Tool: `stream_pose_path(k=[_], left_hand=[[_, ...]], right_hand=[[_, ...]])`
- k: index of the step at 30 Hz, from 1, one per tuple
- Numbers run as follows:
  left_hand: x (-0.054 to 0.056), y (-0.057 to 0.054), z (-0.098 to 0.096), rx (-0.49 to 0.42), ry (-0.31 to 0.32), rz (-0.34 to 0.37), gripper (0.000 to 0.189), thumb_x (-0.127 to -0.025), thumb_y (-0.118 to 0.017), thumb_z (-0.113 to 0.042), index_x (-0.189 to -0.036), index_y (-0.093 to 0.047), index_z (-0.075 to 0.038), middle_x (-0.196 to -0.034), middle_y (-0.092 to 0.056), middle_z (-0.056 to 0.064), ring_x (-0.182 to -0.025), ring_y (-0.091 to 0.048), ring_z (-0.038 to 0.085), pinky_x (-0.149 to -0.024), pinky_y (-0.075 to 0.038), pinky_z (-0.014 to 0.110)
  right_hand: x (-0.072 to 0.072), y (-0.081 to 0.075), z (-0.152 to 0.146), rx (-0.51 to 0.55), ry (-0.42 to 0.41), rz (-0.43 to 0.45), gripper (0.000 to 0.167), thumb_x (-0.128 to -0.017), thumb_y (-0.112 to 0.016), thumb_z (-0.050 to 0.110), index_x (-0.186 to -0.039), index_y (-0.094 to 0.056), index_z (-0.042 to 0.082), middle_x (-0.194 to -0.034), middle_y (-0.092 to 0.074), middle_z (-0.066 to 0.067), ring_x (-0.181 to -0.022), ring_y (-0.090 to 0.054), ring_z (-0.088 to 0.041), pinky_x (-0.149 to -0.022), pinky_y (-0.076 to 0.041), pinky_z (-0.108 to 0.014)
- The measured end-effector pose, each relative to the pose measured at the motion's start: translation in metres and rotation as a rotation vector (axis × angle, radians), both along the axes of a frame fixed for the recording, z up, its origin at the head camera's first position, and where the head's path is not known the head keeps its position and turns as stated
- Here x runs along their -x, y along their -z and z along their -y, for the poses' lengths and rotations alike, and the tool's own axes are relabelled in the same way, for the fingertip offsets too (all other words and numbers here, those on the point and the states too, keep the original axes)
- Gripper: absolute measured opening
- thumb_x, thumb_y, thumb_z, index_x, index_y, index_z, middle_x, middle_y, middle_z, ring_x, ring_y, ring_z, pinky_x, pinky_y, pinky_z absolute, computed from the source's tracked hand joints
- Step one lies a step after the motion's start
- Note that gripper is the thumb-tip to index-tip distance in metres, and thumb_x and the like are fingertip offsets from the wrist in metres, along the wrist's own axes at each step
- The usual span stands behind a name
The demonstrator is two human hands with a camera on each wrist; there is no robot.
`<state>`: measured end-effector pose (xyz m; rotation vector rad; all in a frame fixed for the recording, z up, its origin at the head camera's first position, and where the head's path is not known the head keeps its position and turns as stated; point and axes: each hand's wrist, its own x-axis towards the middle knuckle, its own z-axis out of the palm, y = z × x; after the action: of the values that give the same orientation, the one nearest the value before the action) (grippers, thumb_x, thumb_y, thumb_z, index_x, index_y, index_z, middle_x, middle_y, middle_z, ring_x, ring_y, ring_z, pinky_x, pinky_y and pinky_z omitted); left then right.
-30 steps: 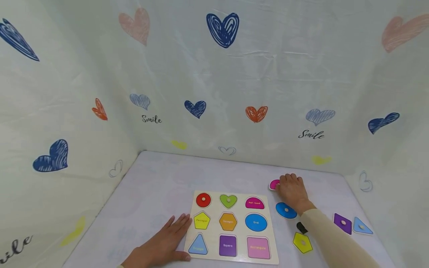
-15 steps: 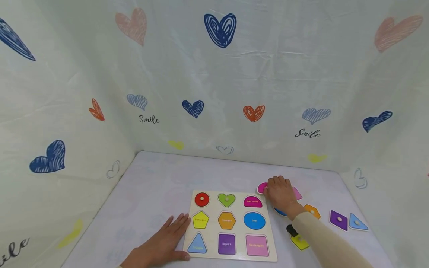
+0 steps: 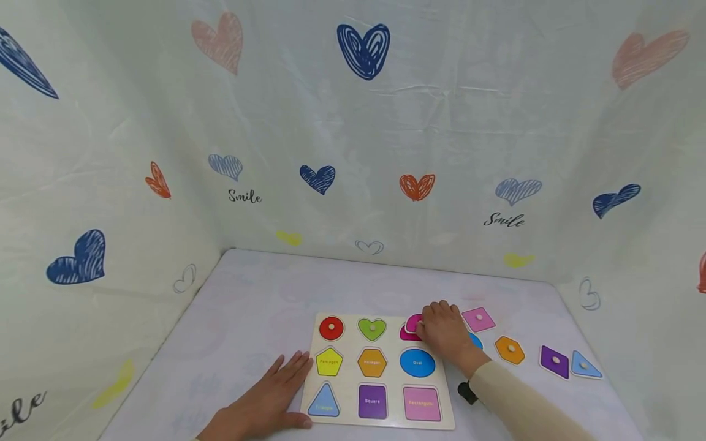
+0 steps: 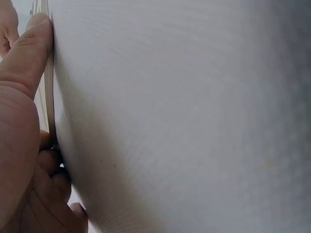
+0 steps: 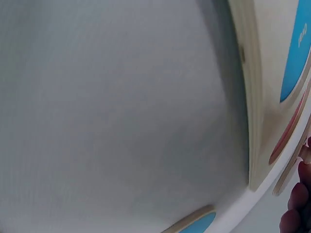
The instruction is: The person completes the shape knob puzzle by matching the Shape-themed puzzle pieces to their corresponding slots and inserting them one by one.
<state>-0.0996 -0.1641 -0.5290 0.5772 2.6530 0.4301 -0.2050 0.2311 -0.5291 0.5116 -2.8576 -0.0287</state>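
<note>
Magenta piece (image 3: 413, 323), held by 1 of the hands (image 3: 445, 332), right edge hidden

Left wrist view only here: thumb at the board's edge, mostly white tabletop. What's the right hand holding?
Observer: In the head view, the right hand holds the magenta half circle.
Operator: Seated?
Observer: No, part of its matching slot shows uncovered beside it.
Operator: Any knobbed pieces on the board?
Observer: Yes, the red circle and green heart, along its far row.
</note>
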Motion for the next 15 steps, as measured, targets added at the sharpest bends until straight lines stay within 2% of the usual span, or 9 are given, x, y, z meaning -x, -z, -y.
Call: stream_pose_path(k=[5, 15], left_hand=[[0.0, 0.001, 0.0, 0.003, 0.006, -0.007, 0.118, -0.078, -0.076, -0.075, -0.167, -0.03, -0.012, -0.175, -0.028, 0.005, -0.163, -0.022, 0.03, -0.132, -0.013, 0.06], [0.001, 0.005, 0.002, 0.01, 0.001, -0.004, 0.12, -0.077, -0.074, -0.078, -0.168, -0.027, -0.016, -0.176, -0.026, 0.001, -0.164, -0.019, 0.028, -0.132, -0.01, 0.059]], right_hand=[[-0.007, 0.002, 0.006, -0.021, -0.019, -0.012, 0.036, -0.09, -0.085, 0.032, -0.1, -0.064, 0.005, -0.093, -0.065, -0.01, -0.095, -0.059, -0.026, -0.081, -0.053, -0.043], [-0.006, 0.011, 0.01, -0.038, -0.023, 0.002, 0.032, -0.095, -0.078, 0.034, -0.102, -0.065, 0.006, -0.094, -0.065, -0.009, -0.095, -0.058, -0.025, -0.083, -0.053, -0.043]])
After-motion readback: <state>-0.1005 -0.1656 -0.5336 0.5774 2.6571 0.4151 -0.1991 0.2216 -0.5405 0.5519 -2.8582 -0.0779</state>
